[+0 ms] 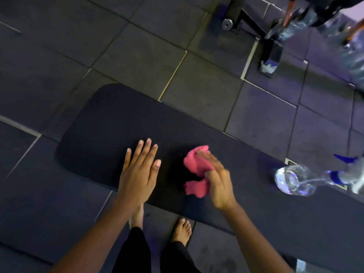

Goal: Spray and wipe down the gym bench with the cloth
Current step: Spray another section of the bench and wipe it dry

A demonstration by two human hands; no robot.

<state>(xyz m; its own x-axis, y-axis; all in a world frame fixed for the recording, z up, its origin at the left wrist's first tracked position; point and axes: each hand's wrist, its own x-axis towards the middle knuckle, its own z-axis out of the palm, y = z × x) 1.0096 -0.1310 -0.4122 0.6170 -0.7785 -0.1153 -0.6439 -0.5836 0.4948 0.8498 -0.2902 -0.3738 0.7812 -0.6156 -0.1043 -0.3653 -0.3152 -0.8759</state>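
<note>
The black padded gym bench (102,123) runs from the upper left to the lower right of the head view. My right hand (217,183) holds a crumpled pink cloth (195,172) just over the middle of the pad, its fingers blurred by motion. To the left of the cloth my left hand (140,172) is flat with straight fingers over the pad's near edge. A clear spray bottle (301,179) with a blue and grey trigger head lies on its side on the bench at the right.
Dark rubber floor tiles surround the bench. My bare feet (182,229) stand at its near side. A black equipment frame (269,48) with a small weight plate stands at the top right, beside plastic-wrapped gear.
</note>
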